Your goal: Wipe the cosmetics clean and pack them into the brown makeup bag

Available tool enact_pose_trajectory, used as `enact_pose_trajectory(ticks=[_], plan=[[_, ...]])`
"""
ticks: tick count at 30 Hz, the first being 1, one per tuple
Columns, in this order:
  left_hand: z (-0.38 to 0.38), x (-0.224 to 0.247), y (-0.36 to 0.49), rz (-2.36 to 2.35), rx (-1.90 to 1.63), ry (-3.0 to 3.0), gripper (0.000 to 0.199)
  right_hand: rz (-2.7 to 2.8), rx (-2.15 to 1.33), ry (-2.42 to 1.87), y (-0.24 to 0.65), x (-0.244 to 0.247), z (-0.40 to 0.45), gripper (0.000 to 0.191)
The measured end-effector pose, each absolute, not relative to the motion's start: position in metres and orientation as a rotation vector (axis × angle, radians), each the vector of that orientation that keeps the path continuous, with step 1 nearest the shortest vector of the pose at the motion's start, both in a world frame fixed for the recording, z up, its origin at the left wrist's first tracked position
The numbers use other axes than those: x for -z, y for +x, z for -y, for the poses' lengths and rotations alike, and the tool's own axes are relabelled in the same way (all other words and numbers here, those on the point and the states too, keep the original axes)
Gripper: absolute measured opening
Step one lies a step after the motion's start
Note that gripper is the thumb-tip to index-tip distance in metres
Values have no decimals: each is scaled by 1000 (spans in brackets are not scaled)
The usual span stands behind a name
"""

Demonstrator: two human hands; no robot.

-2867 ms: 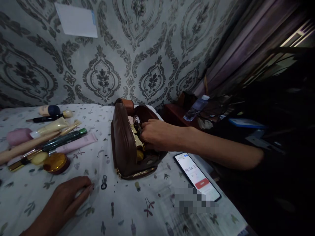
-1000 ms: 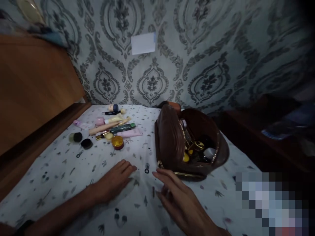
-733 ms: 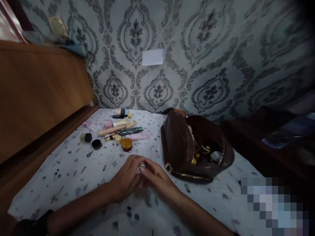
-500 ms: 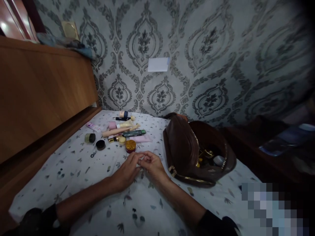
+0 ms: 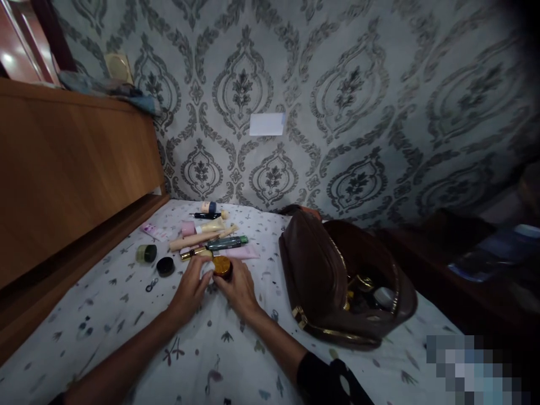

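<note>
My right hand [image 5: 239,288] is closed around the side of a small jar with an amber-gold lid [image 5: 222,265], on the patterned white sheet [image 5: 236,360]. Just left of the jar, my left hand [image 5: 190,288] is curled, thumb toward the fingers. Something small and whitish [image 5: 210,268] shows at its fingertips; its kind is too blurred to tell. Beyond the hands lie a beige stick-like item [image 5: 185,242], a green-grey tube [image 5: 223,243], a pale pink tube [image 5: 242,252] and a gold-and-black tube [image 5: 192,253]. Left of them are a black round lid [image 5: 165,266] and an olive jar with a dark lid [image 5: 145,253].
An unzipped brown handbag [image 5: 312,281] stands on the right, with gold-coloured and white items inside. A wooden cabinet [image 5: 80,169] borders the left side. Patterned wallpaper [image 5: 358,135] rises behind, and a clear plastic bottle [image 5: 493,253] lies far right.
My hands were together in front of the jar; they have moved forward and left and come apart. The right hand has taken hold of the jar. The view has tilted slightly up.
</note>
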State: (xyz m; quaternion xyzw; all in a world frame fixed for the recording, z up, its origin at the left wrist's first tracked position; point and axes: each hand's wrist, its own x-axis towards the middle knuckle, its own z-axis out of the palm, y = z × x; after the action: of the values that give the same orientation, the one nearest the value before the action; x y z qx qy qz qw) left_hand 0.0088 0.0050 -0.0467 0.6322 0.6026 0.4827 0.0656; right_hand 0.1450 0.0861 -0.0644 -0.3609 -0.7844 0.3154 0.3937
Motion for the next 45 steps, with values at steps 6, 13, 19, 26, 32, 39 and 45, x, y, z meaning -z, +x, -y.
enact_pose_trajectory(ticks=[6, 13, 19, 26, 32, 39, 45], plan=[[-1, 43, 15, -1726, -1405, 2101, 22, 2019, -824, -883, 148, 60, -83, 31], [5, 38, 23, -1666, -1224, 2495, 21, 2027, -990, -745, 153, 67, -77, 20], [8, 31, 26, -1748, -1169, 2395, 19, 2045, -1069, -683, 156, 65, -75, 22], [4, 35, 13, -1737, -1336, 1960, 24, 2060, -1122, -642, 158, 59, -74, 35], [-3, 42, 2, -1750, -1366, 1701, 27, 2057, -1197, -591, 161, 61, -74, 38], [-3, 33, -5, -1899, -1353, 1984, 24, 1931, -1212, -609, 159, 61, -75, 44], [11, -2, -60, -2477, -1033, 2044, 31, 1826, -1223, -718, 160, 56, -79, 46]])
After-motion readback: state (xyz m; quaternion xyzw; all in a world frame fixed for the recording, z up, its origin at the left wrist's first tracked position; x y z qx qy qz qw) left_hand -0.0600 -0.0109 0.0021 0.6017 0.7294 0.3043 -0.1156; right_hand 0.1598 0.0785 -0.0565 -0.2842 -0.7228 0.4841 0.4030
